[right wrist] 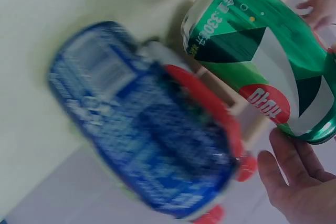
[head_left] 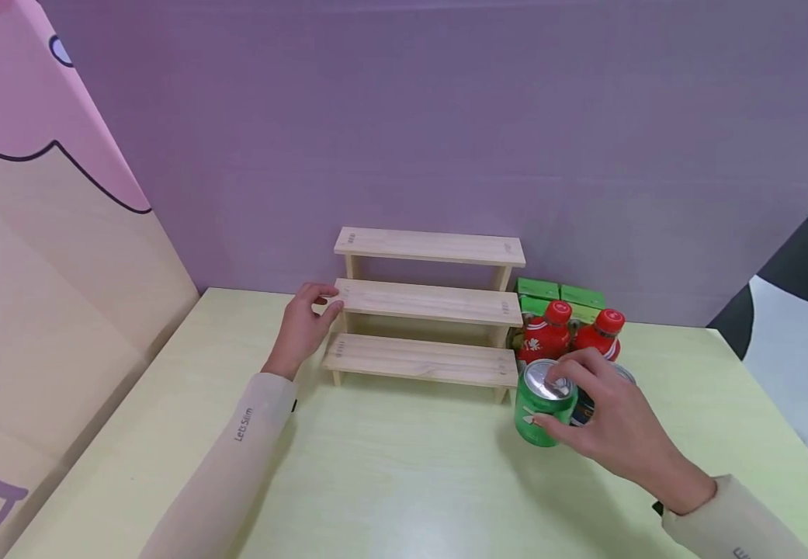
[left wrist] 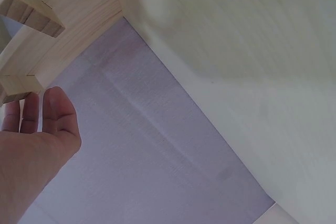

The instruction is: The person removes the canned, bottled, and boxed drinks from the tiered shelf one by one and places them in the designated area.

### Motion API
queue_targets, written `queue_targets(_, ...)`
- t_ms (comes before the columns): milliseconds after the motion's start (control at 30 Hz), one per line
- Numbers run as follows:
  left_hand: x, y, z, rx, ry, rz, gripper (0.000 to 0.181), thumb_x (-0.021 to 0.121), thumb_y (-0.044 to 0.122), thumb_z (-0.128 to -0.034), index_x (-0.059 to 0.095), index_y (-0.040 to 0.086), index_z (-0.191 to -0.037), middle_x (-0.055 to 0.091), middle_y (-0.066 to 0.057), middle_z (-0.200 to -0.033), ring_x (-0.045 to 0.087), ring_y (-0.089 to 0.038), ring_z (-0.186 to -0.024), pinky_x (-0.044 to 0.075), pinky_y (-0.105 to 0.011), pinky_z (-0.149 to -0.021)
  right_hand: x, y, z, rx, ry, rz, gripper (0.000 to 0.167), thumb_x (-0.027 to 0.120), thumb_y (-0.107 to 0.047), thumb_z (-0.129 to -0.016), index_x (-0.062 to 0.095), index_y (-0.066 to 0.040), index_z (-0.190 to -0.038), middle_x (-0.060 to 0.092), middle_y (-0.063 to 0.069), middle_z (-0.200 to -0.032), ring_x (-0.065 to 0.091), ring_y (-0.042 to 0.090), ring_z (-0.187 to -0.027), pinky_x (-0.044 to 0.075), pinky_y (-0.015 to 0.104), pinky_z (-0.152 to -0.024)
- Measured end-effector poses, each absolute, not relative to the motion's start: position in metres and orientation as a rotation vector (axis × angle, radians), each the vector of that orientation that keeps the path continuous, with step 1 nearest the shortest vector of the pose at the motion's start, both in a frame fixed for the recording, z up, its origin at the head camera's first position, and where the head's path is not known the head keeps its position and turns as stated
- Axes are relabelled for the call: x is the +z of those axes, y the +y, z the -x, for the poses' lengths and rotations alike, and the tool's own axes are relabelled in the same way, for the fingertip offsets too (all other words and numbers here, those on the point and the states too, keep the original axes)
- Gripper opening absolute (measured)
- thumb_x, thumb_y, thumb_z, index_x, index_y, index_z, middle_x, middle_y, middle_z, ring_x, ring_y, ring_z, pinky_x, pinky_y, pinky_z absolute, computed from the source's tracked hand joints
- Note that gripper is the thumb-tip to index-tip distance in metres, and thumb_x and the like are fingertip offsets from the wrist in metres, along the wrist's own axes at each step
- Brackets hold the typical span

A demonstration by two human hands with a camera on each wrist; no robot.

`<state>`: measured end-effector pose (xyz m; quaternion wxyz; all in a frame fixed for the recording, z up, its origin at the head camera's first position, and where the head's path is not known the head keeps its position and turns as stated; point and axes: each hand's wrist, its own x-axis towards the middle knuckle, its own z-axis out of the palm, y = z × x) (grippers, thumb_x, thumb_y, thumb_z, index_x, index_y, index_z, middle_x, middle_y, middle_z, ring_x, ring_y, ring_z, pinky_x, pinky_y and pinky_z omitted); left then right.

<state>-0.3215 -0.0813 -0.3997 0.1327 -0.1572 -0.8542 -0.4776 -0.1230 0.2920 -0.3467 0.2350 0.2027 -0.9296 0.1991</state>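
Observation:
A small three-tier wooden rack [head_left: 428,301] stands against the purple backdrop. At the left end of its middle tier, my left hand [head_left: 303,326] touches the board with bent fingertips; the left wrist view has those fingers [left wrist: 59,111] at the board's end. To the right of the rack's lowest tier, my right hand [head_left: 616,415] holds a green soda can [head_left: 539,423] near its top, thumb on the side. Whether the can's base touches the table cannot be told. Just behind it is a blue can [right wrist: 142,119], blurred in the right wrist view and mostly hidden by my hand in the head view.
Two red-capped bottles [head_left: 546,334] with red labels stand behind the cans, close by the rack's right side. Behind them sit green boxes [head_left: 581,296] near the backdrop. The pale table [head_left: 390,481] meets a printed cloth [head_left: 47,295] on the left.

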Motion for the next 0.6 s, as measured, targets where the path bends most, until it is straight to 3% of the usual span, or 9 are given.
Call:
queue_targets(300, -0.397, -0.081, 0.319, -1.385, -2.491, 0.457, 0.026, 0.062, 0.013, -0.0923, 0.060, -0.001, -0.114, 0.052, -0.012, -0.118, 0.052, -0.030, -0.106, 0.049, -0.040, -0.083, -0.366, 0.306, 0.134, 0.505, -2.536, -0.527, 0.052, 0.094, -0.022, -0.051, 0.062, -0.018, -0.091, 0.056, 0.001, -0.101, 0.043, 0.017, -0.099, 0.045, 0.045, -0.072)
queue_targets(600, -0.399, -0.082, 0.321, -1.371, -2.476, 0.467, 0.024, 0.062, 0.011, -0.0922, 0.060, -0.002, -0.113, 0.053, -0.013, -0.117, 0.053, -0.034, -0.106, 0.049, -0.041, -0.082, -0.369, 0.315, 0.140, 0.480, -2.542, -0.476, 0.048, 0.094, -0.021, -0.053, 0.065, -0.014, -0.090, 0.057, 0.005, -0.101, 0.042, 0.022, -0.102, 0.049, 0.045, -0.070)
